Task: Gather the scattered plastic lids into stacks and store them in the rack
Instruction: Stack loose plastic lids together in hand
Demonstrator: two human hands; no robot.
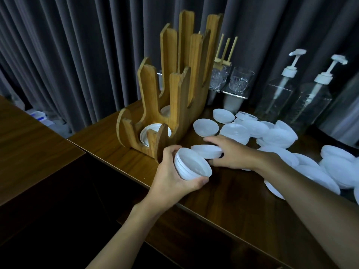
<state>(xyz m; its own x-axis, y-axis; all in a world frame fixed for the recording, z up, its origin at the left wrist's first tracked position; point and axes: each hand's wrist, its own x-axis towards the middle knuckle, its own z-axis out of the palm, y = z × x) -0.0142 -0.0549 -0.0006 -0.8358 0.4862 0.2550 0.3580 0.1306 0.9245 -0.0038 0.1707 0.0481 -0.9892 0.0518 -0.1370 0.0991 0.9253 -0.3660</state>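
My left hand [171, 171] grips a short stack of white plastic lids [192, 166], tilted on edge just in front of the wooden rack [171, 90]. My right hand [231, 152] holds a single white lid [206, 150] by its rim, right beside that stack. Inside the rack's front slot a stack of lids [153, 131] stands on edge, and another white lid [166, 110] shows in a slot behind. Several loose lids [272, 133] lie scattered over the table to the right.
The dark wooden table [223, 191] has its front edge just below my left hand. Two glasses [231, 80] stand behind the rack, and two clear pump bottles [295, 94] stand at the back right. A grey curtain hangs behind everything.
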